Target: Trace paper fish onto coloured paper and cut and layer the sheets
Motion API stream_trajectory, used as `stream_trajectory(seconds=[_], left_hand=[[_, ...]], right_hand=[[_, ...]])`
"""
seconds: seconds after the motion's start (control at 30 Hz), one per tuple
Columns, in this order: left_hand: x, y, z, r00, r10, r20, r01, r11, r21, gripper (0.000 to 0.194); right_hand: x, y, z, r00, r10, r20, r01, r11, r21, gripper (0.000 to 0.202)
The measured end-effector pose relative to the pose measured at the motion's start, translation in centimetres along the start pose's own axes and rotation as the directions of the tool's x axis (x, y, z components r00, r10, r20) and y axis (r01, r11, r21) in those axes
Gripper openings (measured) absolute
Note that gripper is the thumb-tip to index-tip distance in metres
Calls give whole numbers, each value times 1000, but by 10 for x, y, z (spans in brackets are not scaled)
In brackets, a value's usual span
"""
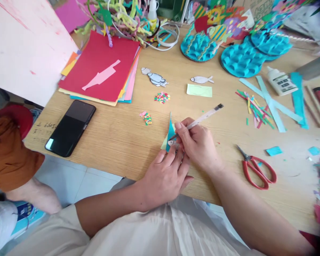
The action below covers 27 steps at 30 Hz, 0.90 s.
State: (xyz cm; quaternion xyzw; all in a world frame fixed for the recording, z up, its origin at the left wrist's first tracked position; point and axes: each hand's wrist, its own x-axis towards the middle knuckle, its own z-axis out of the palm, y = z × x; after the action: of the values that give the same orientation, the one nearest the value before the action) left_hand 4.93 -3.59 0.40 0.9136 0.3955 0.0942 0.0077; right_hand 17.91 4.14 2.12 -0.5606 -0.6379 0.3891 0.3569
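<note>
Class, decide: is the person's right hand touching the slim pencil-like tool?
Touching. The head view shows the right hand gripping the pencil-like tool by its shaft, the thumb lying across it.

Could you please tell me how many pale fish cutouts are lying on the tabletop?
4: one partly covered by the left hand, one just beyond the pale green paper, and a larger and a smaller one right of the red paper. More may be hidden.

- blue pointed paper piece [171, 132] at left hand [166, 174]: matt, smooth
- black rectangular phone [69, 129], left of left hand: glossy, glasslike screen
- red-handled scissors [258, 171], right of right hand [200, 144]: metal blades, shiny plastic-looking grips
- light-brown tabletop [117, 135] under both: wood grain, smooth
</note>
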Motion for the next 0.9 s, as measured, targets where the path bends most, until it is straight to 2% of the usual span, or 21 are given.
stream_trajectory(seconds=[0.1,0.27,0.9], left_hand=[[0,0,0,1000,-3,-2,3,1000,-7,52],[1,1,0,1000,-10,-7,10,999,-35,49],[1,-1,2,1000,-3,-21,2,998,-64,46]], right_hand=[[-2,3,4,999,-36,5,36,993,-111,35],[-2,5,5,992,-123,5,121,976,-182,31],[-3,9,6,987,-155,35,159,960,-232,28]])
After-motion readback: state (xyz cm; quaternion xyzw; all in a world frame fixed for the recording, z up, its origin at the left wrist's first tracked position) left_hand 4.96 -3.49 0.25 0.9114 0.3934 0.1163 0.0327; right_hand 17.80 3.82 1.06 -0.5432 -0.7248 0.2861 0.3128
